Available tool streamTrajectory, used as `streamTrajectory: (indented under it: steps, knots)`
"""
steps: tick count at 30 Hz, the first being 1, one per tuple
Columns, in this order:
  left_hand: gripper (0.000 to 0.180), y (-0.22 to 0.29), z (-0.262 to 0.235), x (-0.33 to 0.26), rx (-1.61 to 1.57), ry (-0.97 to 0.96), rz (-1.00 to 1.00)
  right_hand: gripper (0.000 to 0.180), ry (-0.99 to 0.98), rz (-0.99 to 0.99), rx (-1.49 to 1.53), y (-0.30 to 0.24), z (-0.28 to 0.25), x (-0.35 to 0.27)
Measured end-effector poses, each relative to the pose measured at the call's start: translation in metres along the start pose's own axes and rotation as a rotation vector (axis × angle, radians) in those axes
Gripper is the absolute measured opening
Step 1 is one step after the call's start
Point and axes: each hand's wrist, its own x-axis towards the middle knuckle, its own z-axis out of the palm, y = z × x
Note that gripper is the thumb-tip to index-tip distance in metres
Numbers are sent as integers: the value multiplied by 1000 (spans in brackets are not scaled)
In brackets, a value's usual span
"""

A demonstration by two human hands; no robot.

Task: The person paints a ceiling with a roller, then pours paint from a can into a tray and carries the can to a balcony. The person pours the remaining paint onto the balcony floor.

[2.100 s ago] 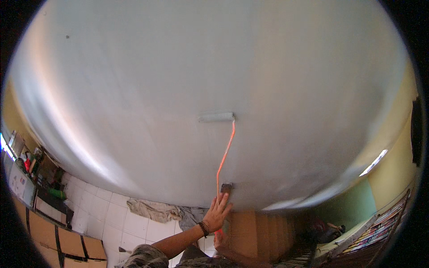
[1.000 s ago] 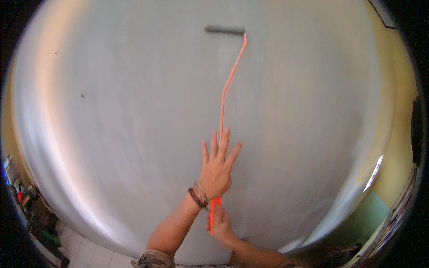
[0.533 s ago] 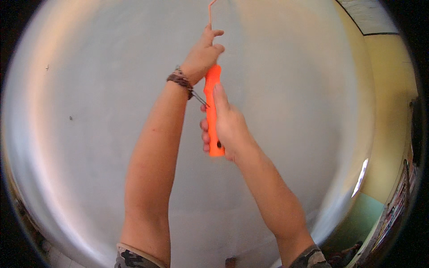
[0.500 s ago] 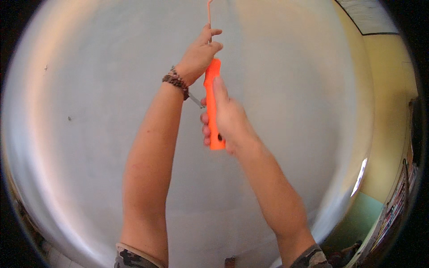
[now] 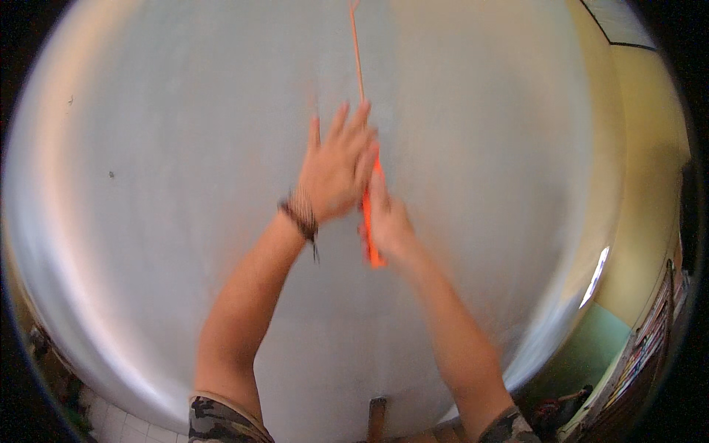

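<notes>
My right hand (image 5: pixel 391 223) is wrapped round the bright orange handle (image 5: pixel 368 225) of what looks like a paint roller. From the handle a thin bent rod (image 5: pixel 357 55) runs upward and out of the top of the view, so the tool's far end is hidden. My left hand (image 5: pixel 334 170), slightly blurred, is beside the handle's upper end with its fingers stretched and spread. It seems to touch or overlap the handle there, and its grip on it does not show. Dark bracelets (image 5: pixel 299 220) circle the left wrist. Both hands are before a broad pale grey wall (image 5: pixel 185 244).
At the right a yellow wall (image 5: pixel 651 140) meets a green lower part (image 5: pixel 600 332), near a rack of colourful thin items (image 5: pixel 642 362). Low in the middle stands a brown wooden piece (image 5: pixel 377 421). Pale floor tiles (image 5: pixel 122 419) show at lower left.
My left hand has moved down from the rod to beside the handle's top and spread its fingers. The orange handle and my right hand have shifted slightly down and right.
</notes>
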Motion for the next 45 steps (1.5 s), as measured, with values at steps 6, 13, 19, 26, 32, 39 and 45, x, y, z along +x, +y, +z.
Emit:
streamTrajectory:
  steps: [6, 13, 19, 26, 32, 39, 45]
  knots:
    - [39, 45, 1, -71, -72, -103, -135, 68, 6, -7, 84, 33, 17, -74]
    - [35, -20, -19, 110, -35, 20, -252, 74, 3, 1, 178, -121, -30, 44]
    - [38, 47, 12, -31, -51, -180, -86, 68, 131, -25, -40, 42, -10, -46]
    - [40, 204, 10, -236, -382, -565, -298, 48, 127, 98, 17, 204, 21, -279]
    - [35, 207, -11, -268, -405, -616, -334, 47, -26, 256, 186, 181, 41, -316]
    - [32, 53, 20, -39, -251, -328, -210, 65, 303, -176, 40, 64, 13, -55]
    - [30, 15, -1, 151, -138, -196, -276, 66, -32, 63, 226, -112, -94, 44]
